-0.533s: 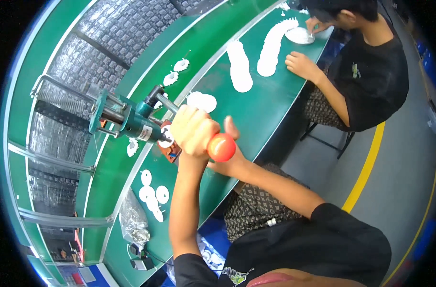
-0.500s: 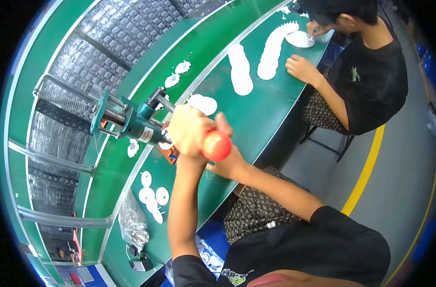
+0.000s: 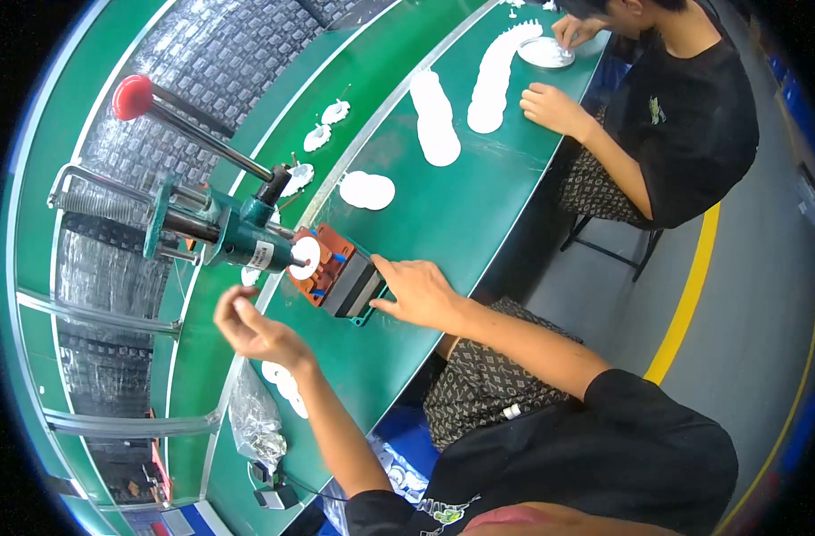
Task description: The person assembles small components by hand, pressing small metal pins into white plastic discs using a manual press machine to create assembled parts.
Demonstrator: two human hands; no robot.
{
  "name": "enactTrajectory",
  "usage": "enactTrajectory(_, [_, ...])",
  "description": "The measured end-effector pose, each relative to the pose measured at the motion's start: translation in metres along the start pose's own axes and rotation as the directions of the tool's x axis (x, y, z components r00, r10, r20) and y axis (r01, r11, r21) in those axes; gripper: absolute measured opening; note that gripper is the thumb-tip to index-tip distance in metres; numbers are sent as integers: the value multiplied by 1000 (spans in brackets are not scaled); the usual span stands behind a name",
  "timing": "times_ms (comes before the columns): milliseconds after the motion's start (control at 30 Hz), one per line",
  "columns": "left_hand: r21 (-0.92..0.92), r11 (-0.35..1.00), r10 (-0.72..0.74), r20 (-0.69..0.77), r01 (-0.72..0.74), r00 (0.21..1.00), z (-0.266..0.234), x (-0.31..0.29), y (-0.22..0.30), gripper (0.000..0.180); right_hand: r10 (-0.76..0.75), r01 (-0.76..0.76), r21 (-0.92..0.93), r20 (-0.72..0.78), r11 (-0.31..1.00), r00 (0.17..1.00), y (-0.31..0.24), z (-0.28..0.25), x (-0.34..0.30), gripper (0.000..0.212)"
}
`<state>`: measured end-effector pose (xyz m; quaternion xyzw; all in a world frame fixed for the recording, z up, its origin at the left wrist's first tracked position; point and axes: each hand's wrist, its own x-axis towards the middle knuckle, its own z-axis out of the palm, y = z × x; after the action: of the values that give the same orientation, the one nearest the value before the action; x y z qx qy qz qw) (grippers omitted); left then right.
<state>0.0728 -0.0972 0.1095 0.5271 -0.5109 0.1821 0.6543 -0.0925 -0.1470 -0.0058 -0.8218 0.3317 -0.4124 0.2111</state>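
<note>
The green hand-lever press (image 3: 247, 234) has its lever swung up, with a red ball knob (image 3: 133, 97) at the far left. Under its ram, a white disc (image 3: 306, 257) sits at an orange fixture (image 3: 334, 254). My left hand (image 3: 264, 335) is in the air just nearer than the press, empty, its fingers loosely curled and apart. Beside the dark base block (image 3: 352, 284), my right hand (image 3: 421, 293) has thumb and forefinger spread at its near edge; whether they press on it is hard to tell.
Rows of overlapping white discs (image 3: 434, 121) lie on the green table (image 3: 479, 196). More discs (image 3: 287, 386) and a clear plastic bag (image 3: 254, 415) are at the near left. A co-worker (image 3: 684, 125) sits at the far right, hands by a white plate (image 3: 546, 54).
My left hand has let go of the red knob and moved left and nearer. The lever has swung up and away to the left. My right hand now shows beside the base block.
</note>
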Motion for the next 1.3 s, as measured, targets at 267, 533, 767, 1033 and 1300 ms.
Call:
enactTrajectory(267, [356,920,-110,632,-162,767,11,-35,-31,60,130,-135,28,141,990,981,1,0,3,67])
enactTrajectory(533, [355,901,-48,653,-249,756,11,-26,-34,47,105,-108,23,98,994,990,1,1,1,67])
enactTrajectory(767, [368,890,-38,651,-271,758,-1,-27,-32,45,131,-138,86,76,987,988,3,-1,-1,63])
enactTrajectory(1033, [5,940,-321,350,341,880,-29,-85,3,40,-131,169,309,-139,936,982,-18,-29,-7,84])
enactTrajectory(1300, [-127,655,-720,195,745,666,-16,-115,22,45,-309,335,239,-141,911,941,-8,-14,-11,63])
